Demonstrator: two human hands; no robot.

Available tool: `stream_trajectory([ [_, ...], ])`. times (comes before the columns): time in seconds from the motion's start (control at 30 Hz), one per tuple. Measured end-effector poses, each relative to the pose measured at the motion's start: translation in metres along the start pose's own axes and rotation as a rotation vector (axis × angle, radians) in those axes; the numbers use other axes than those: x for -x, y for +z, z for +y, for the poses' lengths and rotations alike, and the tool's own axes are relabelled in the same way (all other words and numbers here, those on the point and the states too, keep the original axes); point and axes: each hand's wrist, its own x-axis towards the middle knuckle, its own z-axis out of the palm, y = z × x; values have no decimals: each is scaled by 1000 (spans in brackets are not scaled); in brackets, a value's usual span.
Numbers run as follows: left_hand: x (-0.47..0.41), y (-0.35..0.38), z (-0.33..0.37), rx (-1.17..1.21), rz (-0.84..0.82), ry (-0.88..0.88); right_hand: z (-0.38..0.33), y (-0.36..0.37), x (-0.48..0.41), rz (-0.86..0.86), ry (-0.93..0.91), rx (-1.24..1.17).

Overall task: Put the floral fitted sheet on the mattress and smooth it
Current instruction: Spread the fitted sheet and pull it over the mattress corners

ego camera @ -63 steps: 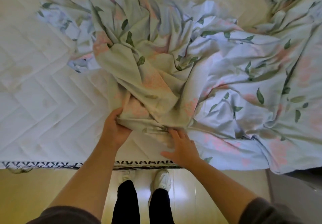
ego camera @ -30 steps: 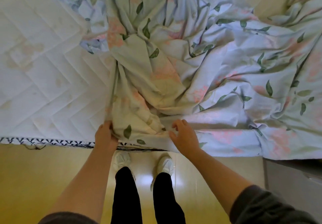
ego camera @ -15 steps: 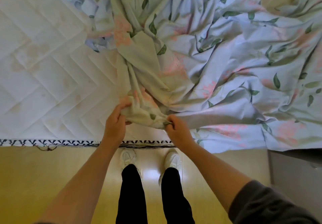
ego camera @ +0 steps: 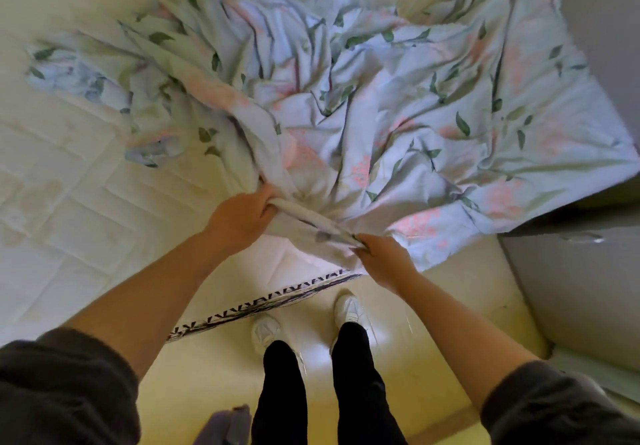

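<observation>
Fingers point(ego camera: 267, 198) gripping floral sheet point(ego camera: 398, 98), arms point(ego camera: 166, 282) outstretched

Dark grey, soft-looking sleeves point(ego camera: 62, 385) are worn bunched up near the elbows, and the forearms are left bare down to the left hand point(ego camera: 242, 216) and the right hand point(ego camera: 384, 261). Plain black trousers point(ego camera: 358, 375) are worn with white lace-up shoes point(ego camera: 265, 330).

Place: you're standing in a bedroom at home.
Bed: a bare quilted mattress point(ego camera: 69, 219) spreads left of your fingers point(ego camera: 269, 198).
Bedding: a crumpled floral sheet point(ego camera: 415, 98) lies beyond them.
Floor: the glossy yellow floor point(ego camera: 207, 375) runs below them.
</observation>
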Motion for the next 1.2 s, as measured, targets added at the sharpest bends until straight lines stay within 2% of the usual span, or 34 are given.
stream_trajectory([
  [0.1,63,7,14,-248,-300,278,-8,-6,16,-30,-32,82],
  [0.17,82,9,7,-491,-399,315,-9,-5,26,-91,-89,31],
  [0.23,73,-7,-17,-639,-330,156,-10,-8,38,-108,-64,-50],
  [0.33,61,-39,-46,-433,-278,-53,-2,-8,46,-138,22,-34],
  [0.5,93,-39,-12,-441,-228,45,-7,-17,59,-315,42,-48],
  [0.57,103,-38,9,-300,-180,53,-33,-17,64,-380,-65,-91],
  [0.63,119,-32,35,-230,-171,120,-65,-14,67,-367,-227,-55],
  [0.7,133,-29,42,-381,-188,196,-89,-14,70,-321,-322,37],
  [0.73,136,-34,34,-503,-188,176,-93,-18,73,-310,-328,35],
  [0.83,137,-65,-14,-756,-149,-46,-82,-35,82,-279,-250,12],
  [0.87,137,-74,-28,-683,-109,-142,-77,-40,84,-258,-211,24],
  [0.93,136,-74,-34,-305,-44,-233,-74,-42,92,-228,-162,3],
  [1.0,138,-62,-15,13,-42,-199,-91,-36,103,-231,-190,-69],
  [1.07,148,-54,4,47,-135,-52,-119,-23,113,-211,-226,-142],
  [1.13,160,-58,-3,-194,-190,124,-146,-8,119,-148,-218,-148],
  [1.2,166,-81,-36,-486,-104,156,-161,1,123,-91,-189,-92],
])
